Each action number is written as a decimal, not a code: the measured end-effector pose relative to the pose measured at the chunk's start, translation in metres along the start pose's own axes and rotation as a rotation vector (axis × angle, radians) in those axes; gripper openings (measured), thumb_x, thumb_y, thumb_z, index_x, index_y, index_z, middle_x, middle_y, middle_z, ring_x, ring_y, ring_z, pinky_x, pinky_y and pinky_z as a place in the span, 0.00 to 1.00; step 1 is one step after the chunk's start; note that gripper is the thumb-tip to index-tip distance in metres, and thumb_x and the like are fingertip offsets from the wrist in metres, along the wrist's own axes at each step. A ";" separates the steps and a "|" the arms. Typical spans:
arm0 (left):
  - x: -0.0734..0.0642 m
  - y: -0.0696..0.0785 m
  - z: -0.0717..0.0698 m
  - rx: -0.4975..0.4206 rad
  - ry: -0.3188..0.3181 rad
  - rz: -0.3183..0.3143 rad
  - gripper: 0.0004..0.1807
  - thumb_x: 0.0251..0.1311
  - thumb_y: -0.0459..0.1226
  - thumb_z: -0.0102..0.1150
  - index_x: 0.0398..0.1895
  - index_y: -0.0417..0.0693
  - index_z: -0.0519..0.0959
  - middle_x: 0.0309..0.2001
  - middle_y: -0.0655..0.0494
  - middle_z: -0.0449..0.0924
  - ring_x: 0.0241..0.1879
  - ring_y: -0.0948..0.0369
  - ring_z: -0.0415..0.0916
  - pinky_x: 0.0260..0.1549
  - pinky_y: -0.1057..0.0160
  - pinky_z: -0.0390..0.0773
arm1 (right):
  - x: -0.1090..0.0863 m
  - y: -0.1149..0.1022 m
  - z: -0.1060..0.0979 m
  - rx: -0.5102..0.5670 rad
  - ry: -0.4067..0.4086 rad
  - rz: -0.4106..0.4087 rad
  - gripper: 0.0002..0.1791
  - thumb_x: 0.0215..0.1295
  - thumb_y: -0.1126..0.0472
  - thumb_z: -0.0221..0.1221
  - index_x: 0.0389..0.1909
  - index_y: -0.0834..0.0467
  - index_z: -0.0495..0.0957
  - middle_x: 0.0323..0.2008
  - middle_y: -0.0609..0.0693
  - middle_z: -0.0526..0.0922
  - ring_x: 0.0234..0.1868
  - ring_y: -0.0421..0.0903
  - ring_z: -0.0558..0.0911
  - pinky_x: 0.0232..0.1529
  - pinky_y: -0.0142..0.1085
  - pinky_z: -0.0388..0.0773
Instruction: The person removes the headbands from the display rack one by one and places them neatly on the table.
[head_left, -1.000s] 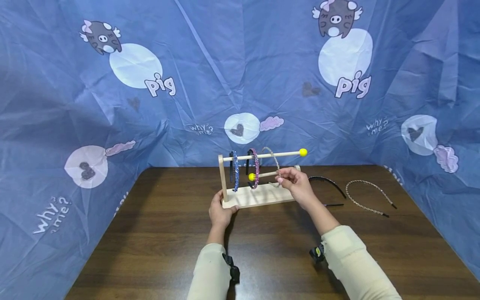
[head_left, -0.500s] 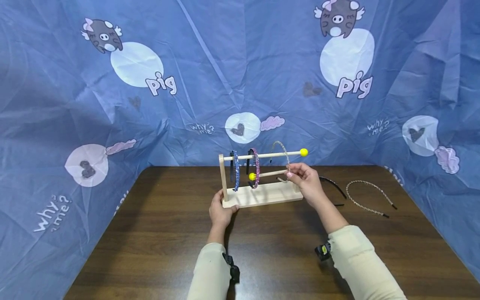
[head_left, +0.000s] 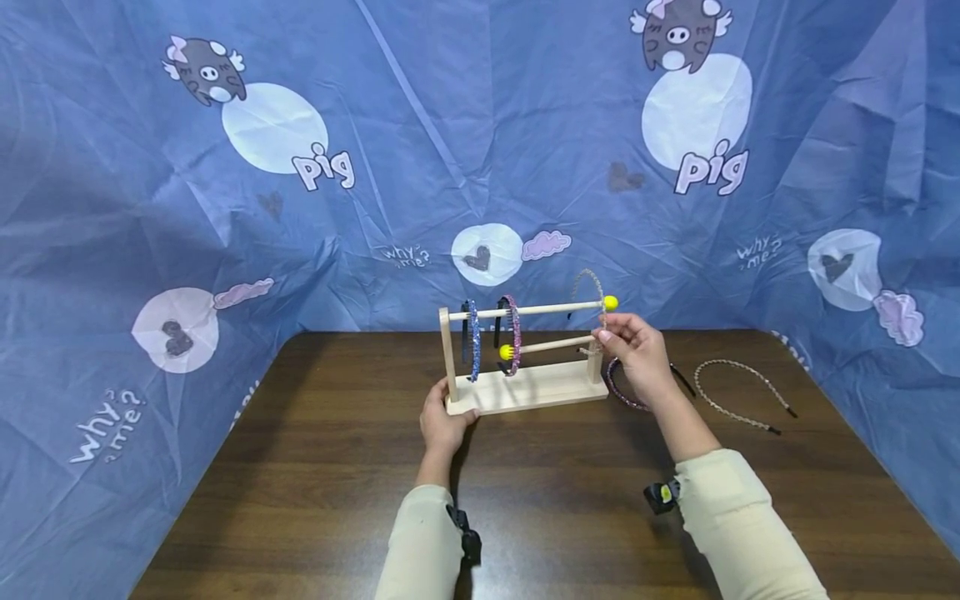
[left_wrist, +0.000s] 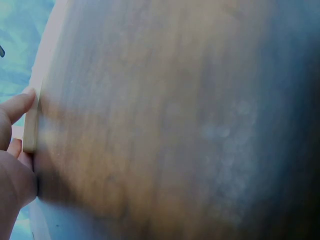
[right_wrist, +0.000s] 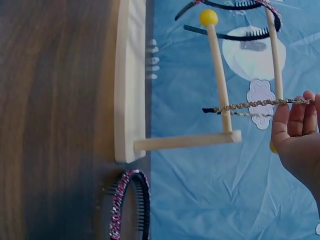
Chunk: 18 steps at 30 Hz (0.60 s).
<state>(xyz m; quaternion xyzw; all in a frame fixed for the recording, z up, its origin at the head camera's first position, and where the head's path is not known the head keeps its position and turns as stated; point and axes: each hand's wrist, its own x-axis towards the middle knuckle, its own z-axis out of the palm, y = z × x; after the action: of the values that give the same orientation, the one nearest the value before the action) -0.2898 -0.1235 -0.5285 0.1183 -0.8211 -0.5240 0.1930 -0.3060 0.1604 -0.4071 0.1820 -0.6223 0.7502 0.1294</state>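
Observation:
A wooden headband stand (head_left: 528, 390) with two rods, each tipped with a yellow ball, stands tilted slightly in view on the table. My left hand (head_left: 442, 418) grips the left end of its base, fingers behind and thumb in front. In the head view, a blue glitter headband (head_left: 475, 343) and a pink glitter headband (head_left: 515, 333) hang on the upper rod. My right hand (head_left: 636, 350) pinches a thin gold braided headband (right_wrist: 245, 105), which arches over the upper rod's right end beside the yellow ball (head_left: 611, 302). Its dark tip shows by the lower rod in the right wrist view.
Another beaded headband (head_left: 738, 367) lies on the brown table (head_left: 555, 500) at the right. A pink-and-black toothed headband (right_wrist: 116, 215) lies beside the stand's right end, partly behind my right hand. A blue printed cloth (head_left: 405, 125) hangs close behind the table.
My right hand has slid the gold braided headband rightward along the upper rod, from mid-rod to the yellow ball. My left hand stays on the base; the blue and pink headbands keep their places.

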 end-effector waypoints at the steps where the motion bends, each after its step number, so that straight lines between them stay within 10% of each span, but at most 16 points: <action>1: 0.000 0.000 0.000 0.000 0.000 0.000 0.40 0.31 0.29 0.76 0.56 0.42 0.72 0.50 0.44 0.77 0.51 0.49 0.72 0.53 0.53 0.65 | 0.001 -0.001 -0.002 0.007 0.007 -0.005 0.11 0.60 0.77 0.54 0.44 0.75 0.70 0.33 0.46 0.83 0.35 0.39 0.81 0.36 0.28 0.77; 18: -0.001 0.002 -0.001 0.003 -0.008 -0.007 0.40 0.32 0.29 0.76 0.57 0.42 0.72 0.51 0.44 0.76 0.52 0.48 0.71 0.54 0.53 0.64 | 0.003 -0.018 -0.018 0.111 0.069 -0.062 0.09 0.60 0.77 0.53 0.41 0.68 0.75 0.29 0.51 0.83 0.32 0.42 0.81 0.31 0.29 0.78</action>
<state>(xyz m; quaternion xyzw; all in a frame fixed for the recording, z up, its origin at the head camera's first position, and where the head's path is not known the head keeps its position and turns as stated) -0.2879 -0.1232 -0.5265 0.1194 -0.8222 -0.5240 0.1877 -0.3029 0.1814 -0.3925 0.1823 -0.5689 0.7851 0.1635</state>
